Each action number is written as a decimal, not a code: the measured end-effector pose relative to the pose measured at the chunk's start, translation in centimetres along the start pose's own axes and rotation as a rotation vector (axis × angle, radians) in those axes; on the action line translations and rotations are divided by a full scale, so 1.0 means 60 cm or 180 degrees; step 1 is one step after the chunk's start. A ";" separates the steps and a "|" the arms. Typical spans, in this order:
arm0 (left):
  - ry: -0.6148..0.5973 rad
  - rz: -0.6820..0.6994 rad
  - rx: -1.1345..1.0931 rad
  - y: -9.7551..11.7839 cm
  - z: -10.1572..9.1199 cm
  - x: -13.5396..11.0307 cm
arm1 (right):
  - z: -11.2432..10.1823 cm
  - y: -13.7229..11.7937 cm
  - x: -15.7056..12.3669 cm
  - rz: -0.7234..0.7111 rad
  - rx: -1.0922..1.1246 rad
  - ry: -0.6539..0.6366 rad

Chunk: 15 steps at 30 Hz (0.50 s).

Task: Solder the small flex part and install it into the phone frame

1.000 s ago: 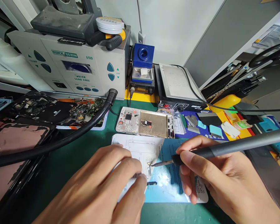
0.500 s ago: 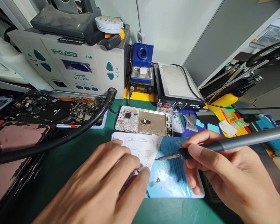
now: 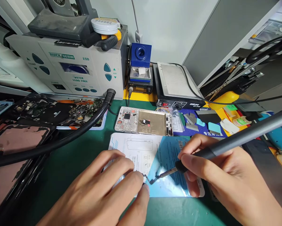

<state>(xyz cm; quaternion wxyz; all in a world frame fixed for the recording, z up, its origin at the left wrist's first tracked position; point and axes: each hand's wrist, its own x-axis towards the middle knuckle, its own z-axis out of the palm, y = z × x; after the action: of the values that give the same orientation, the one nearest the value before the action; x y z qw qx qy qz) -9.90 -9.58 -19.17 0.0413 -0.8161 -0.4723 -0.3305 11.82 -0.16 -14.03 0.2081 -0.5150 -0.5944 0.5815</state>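
Note:
My right hand (image 3: 223, 185) grips a grey soldering iron (image 3: 237, 138) like a pen. Its metal tip (image 3: 165, 173) touches a small bent flex part (image 3: 151, 180) lying on a blue and white packet (image 3: 169, 157). My left hand (image 3: 103, 191) rests low on the packet's left side, fingers pinched on thin tweezers that hold the flex part's left end. Behind the packet lies an opened phone frame (image 3: 144, 121) with a gold plate.
A hot-air rework station (image 3: 70, 66) stands at the back left, its black hose (image 3: 61, 138) curving across the green mat (image 3: 67, 163). Behind it stand a blue tip holder (image 3: 141, 67) and a heating plate (image 3: 176, 83). Phone parts lie left, pry cards (image 3: 206, 121) right.
The iron's tip dropped from above the packet down to the flex part. The flex part has shifted up toward my left fingertips. The view tilted slightly down.

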 end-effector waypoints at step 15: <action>-0.0353 0.0157 0.0154 0.003 -0.029 0.014 | 0.000 0.011 0.007 -0.0233 0.0620 0.0469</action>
<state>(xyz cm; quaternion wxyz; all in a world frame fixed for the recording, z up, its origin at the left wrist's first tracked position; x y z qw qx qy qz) -10.37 -9.72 -17.33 0.0428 -0.8433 -0.4614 -0.2722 11.87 0.05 -14.76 0.3213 -0.5116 -0.5366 0.5891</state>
